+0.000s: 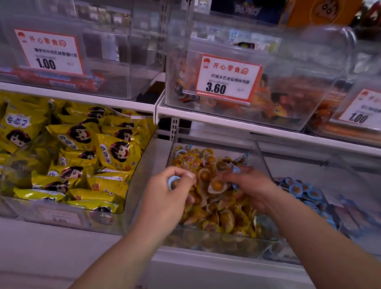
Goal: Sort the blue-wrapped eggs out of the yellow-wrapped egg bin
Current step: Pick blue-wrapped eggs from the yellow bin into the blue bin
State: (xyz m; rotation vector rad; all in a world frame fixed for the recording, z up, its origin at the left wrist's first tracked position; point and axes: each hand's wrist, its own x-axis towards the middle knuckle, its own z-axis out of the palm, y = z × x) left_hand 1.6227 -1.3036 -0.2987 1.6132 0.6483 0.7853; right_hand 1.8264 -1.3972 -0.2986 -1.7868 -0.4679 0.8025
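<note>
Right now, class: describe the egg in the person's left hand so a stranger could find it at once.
Find the clear bin of yellow-wrapped eggs on the lower shelf. Above its left edge, the left hand pinches the blue-wrapped egg: a brown egg rimmed in light blue, unlike the yellow wrappers beside it.

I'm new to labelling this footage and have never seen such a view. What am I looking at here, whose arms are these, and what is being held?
There is no machine: one camera worn on a person's head looks down at their own bare arms in a shop. The left hand pinches a blue-wrapped egg. The right hand reaches into the clear bin of yellow-wrapped eggs, touching a blue wrapper; whether it grips it is unclear. To the right lies a bin of blue-wrapped eggs; to the left, yellow snack bags. Price tags hang above.
</note>
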